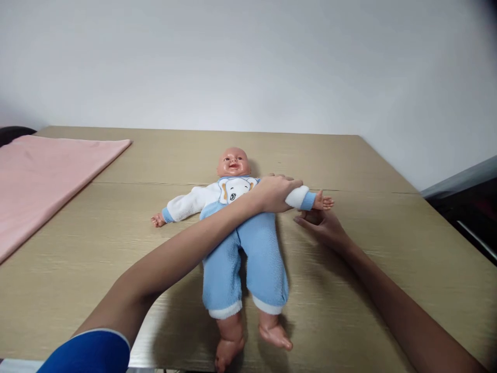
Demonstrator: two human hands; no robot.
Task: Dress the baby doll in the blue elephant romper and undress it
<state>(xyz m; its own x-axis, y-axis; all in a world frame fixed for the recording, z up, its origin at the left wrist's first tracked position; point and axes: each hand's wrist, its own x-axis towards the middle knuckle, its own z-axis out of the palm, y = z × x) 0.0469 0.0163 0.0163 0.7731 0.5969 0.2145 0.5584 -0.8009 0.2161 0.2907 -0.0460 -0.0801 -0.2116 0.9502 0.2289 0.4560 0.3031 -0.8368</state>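
The baby doll (252, 238) lies by the tabletop's (108, 223) near edge. Left hand (275, 192) grasps its sleeve (297, 197); right hand's (325, 225) grip I cannot tell.

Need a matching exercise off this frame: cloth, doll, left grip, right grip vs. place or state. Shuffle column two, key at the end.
Column one
1. cloth
2. doll
3. left grip
4. right grip

Column two
A. just below the doll's hand at picture right
B. lying on its back, barefoot
C. at the doll's white sleeve, with the forearm crossing the doll's body
D. pink, spread on the table at picture left

Pairs: 1-D, 2-B, 3-C, 4-A
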